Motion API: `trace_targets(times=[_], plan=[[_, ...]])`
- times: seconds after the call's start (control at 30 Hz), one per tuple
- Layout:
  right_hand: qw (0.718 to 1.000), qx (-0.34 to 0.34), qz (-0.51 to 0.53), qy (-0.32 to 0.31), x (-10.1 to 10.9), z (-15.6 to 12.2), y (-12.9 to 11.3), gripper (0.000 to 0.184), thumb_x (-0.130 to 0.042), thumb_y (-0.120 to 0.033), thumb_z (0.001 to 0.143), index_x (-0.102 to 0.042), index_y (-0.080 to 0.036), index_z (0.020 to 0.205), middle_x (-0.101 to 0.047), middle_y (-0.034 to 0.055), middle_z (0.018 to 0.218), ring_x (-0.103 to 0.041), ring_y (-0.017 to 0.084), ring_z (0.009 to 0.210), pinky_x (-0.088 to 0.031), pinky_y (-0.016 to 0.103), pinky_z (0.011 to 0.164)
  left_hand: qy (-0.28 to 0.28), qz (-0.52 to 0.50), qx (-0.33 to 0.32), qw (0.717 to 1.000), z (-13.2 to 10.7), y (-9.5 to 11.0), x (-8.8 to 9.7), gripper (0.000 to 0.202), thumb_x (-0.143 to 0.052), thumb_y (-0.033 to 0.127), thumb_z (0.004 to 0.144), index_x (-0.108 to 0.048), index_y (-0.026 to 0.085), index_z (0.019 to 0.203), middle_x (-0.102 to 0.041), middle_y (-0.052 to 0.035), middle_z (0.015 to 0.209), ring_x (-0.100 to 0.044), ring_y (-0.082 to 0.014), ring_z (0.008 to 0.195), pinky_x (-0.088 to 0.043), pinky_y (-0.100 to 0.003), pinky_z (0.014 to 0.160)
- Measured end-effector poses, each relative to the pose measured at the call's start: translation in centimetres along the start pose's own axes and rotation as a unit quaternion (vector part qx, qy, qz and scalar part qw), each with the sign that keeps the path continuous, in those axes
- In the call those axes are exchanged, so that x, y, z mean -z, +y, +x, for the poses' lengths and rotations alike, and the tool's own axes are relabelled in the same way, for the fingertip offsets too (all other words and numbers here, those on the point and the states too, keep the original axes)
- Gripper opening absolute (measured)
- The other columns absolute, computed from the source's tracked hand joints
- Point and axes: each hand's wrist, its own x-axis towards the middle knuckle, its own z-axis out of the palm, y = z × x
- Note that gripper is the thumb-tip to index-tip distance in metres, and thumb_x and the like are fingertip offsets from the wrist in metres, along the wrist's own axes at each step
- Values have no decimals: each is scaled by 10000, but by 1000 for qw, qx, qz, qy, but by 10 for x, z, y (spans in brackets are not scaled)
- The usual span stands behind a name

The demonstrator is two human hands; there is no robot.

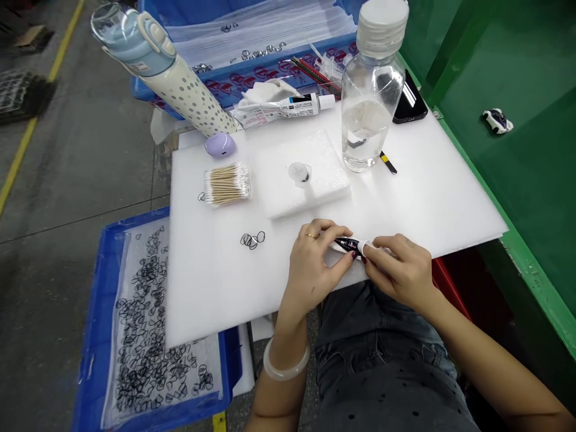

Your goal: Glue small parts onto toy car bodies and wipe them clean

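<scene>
My left hand point(312, 258) pinches a small glossy black-and-white piece point(347, 244) near the front edge of the white foam board point(207, 288). From the other side my right hand point(400, 264) closes on the same piece, its fingers covering that end. Something white point(363, 246) shows at the right fingertips; whether it is a finger cover or part of the piece, I cannot tell. Several thin black rings point(252, 240) lie left of my left hand. Beyond the hands is a white foam block point(301, 201) with a small translucent cup point(299, 173) on it.
Around the block stand a clear bottle point(366, 120) and a dotted flask point(193, 96), with cotton swabs point(226, 183), a purple case point(220, 144), a tube point(288, 109) and a phone point(410, 102). A blue tray point(96, 300) of black rings is lower left; a green wall point(517, 180) rises right.
</scene>
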Motion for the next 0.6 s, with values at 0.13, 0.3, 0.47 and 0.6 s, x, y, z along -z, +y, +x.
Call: trace_targets(times=[0.13, 0.3, 0.47, 0.6], plan=[[1000, 11, -3, -12, 4, 0, 3, 132, -603, -157, 901, -679, -181, 1006, -689, 57, 878, -571, 152, 682, -469, 283, 585, -7, 0, -12, 1000, -1, -4, 1, 245, -695, 226, 866, -653, 280, 1101, -608, -39, 1123, -546, -259, 1102, -473, -458, 976], [998, -31, 28, 39, 1, -1, -6, 192, -588, -136, 903, -671, -214, 1058, -678, 54, 934, -609, 135, 716, -507, 252, 609, -26, 4, -28, 999, -2, -8, 3, 326, -681, 199, 876, -629, 302, 1180, -599, -40, 1191, -534, -265, 1163, -462, -463, 1015], [999, -26, -7, 26, 2, -4, -24, 149, -595, -153, 888, -715, -186, 971, -672, 57, 866, -597, 148, 691, -487, 270, 577, -18, 7, -39, 999, -4, -12, 2, 330, -653, 174, 872, -634, 309, 1172, -605, -43, 1182, -548, -267, 1146, -484, -466, 996], [998, 37, 44, -22, 25, 12, 4, 176, -571, -165, 917, -701, -206, 1028, -661, 38, 869, -571, 129, 677, -461, 260, 555, -15, -13, -51, 998, -5, -15, 4, 384, -648, 178, 874, -619, 318, 1230, -586, -53, 1259, -543, -268, 1211, -462, -486, 1052]])
